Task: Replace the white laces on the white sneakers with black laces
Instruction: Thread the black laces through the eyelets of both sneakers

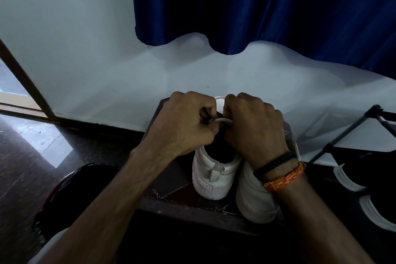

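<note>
Two white sneakers stand heel-toward-me on a dark stool. The left sneaker (pixel 211 174) is under both hands; the right sneaker (pixel 255 197) sits beside it, partly under my right wrist. My left hand (pixel 184 123) and my right hand (pixel 254 128) are curled over the left sneaker's lacing area, knuckles up. Between their fingertips runs a short stretch of white lace (pixel 224 120), which both hands pinch. The eyelets and the rest of the lace are hidden by my hands. No black lace shows.
The dark stool (pixel 171 201) stands against a white wall. A blue curtain (pixel 267 6) hangs above. A black shoe with white soles (pixel 351 182) and a thin metal rack (pixel 347 133) are at the right. A dark round seat (pixel 64 197) is at the lower left.
</note>
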`<state>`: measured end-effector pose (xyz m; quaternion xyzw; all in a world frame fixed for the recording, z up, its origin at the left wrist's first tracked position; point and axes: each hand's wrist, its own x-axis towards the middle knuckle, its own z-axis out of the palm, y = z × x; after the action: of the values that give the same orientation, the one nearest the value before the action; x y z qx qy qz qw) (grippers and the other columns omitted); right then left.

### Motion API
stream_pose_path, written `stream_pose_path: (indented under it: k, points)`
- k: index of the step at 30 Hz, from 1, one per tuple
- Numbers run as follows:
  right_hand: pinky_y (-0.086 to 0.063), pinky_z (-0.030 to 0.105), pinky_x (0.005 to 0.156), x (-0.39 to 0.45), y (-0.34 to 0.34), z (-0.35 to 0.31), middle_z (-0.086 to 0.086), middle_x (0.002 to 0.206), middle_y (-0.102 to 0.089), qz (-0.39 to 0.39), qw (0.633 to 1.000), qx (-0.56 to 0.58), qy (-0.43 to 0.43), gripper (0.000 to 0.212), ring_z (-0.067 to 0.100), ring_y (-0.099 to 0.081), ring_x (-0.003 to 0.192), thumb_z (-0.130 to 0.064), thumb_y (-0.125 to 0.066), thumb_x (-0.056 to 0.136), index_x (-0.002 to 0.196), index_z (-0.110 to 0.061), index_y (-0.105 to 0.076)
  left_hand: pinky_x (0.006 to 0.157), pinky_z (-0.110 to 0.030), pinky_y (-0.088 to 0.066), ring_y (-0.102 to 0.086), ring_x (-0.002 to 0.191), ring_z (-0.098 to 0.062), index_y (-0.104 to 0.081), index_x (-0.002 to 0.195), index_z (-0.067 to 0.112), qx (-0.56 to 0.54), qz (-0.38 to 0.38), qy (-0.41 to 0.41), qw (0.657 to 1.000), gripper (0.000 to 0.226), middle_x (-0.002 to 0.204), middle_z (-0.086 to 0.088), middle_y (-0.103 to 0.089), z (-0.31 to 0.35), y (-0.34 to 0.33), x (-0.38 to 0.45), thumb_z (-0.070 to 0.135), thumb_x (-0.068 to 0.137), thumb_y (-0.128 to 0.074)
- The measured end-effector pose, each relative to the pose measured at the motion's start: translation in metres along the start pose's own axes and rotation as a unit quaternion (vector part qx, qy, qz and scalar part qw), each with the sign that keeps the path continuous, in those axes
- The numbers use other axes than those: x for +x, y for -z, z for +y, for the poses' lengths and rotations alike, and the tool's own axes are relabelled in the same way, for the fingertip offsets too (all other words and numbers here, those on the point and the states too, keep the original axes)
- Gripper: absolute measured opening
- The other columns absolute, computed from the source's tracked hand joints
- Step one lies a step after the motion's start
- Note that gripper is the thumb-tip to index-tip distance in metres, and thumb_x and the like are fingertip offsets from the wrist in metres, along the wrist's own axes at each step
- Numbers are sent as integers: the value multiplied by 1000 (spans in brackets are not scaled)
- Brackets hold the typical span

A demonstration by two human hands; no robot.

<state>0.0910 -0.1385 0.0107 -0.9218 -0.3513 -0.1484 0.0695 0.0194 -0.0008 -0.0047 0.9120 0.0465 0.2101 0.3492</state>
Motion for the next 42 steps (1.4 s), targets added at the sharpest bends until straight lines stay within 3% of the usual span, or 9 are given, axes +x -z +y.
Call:
stream_pose_path:
  k: [6, 11, 15, 21, 25, 29, 32, 37, 42]
  points:
    - [-46, 35, 72, -1, 1, 5, -4, 94, -50, -27, 999, 40, 11, 31, 28, -61, 90, -39, -68, 81, 104, -23, -56, 64, -35, -55, -60, 72, -6, -59, 83, 27, 66, -27, -2, 997, 29, 78, 12, -61, 5, -3, -1, 21, 63, -80]
    - [-50, 34, 79, -4, 22, 20, -11, 102, -62, -56, 989, 136, -2, 40, 16, -61, 95, -45, -78, 73, 109, -35, -61, 59, -33, -49, -58, 69, -14, -58, 76, 21, 79, 25, -28, 996, 22, 73, 7, -60, 1, -9, -1, 24, 68, -79]
    - [-52, 34, 81, -6, 41, 37, -18, 90, -67, -59, 984, 166, -29, 41, 7, -62, 91, -54, -82, 70, 103, -36, -66, 59, -40, -51, -59, 67, -19, -63, 74, 18, 87, 69, -52, 992, 16, 69, 5, -61, 1, -13, -3, 32, 68, -66]
    - [-46, 29, 78, -9, 38, 49, -17, 84, -69, -64, 981, 176, -56, 9, 6, -62, 92, -34, -77, 83, 91, -33, -72, 60, -41, -53, -60, 65, -15, -66, 76, 19, 66, 111, -34, 991, 10, 70, 7, -63, -3, -19, -2, 28, 72, -67]
    - [-51, 30, 86, -11, 44, 59, -16, 87, -70, -88, 979, 173, -57, 14, 5, -64, 93, -22, -75, 84, 93, -33, -74, 68, -36, -57, -65, 69, -3, -71, 84, 27, 17, 54, 9, 998, 21, 78, 14, -69, -6, -9, 1, 34, 69, -83]
    - [-55, 35, 88, -15, 52, 72, -15, 91, -70, -101, 977, 168, -79, 25, 5, -65, 87, -9, -72, 86, 95, -33, -74, 68, -20, -56, -69, 78, -4, -72, 104, 29, -82, -33, 50, 995, 41, 93, 14, -72, -6, 11, 1, 36, 69, -91]
    - [-50, 28, 82, -18, 51, 74, -16, 88, -71, -70, 981, 163, -74, 25, 1, -64, 84, -10, -71, 87, 90, -35, -74, 66, -27, -57, -72, 74, -9, -72, 100, 27, -141, 15, 88, 986, 21, 88, 9, -74, -19, 22, 3, 21, 83, -82]
    - [-50, 27, 79, -21, 46, 60, -18, 89, -70, -31, 980, 193, -24, 11, -4, -62, 82, -23, -70, 91, 87, -32, -75, 60, -5, -43, -62, 69, 1, -74, 91, 26, 53, 77, 144, 985, 21, 83, 9, -71, -58, 26, 5, 6, 87, -66]
    - [-54, 38, 84, -17, 35, 47, -15, 92, -70, -31, 978, 206, 5, 8, 6, -64, 87, -24, -70, 89, 86, -31, -73, 79, -22, -43, -61, 96, -19, -70, 103, 25, 85, 49, 172, 980, 30, 110, 0, -63, -88, 12, 6, 3, 81, -69]
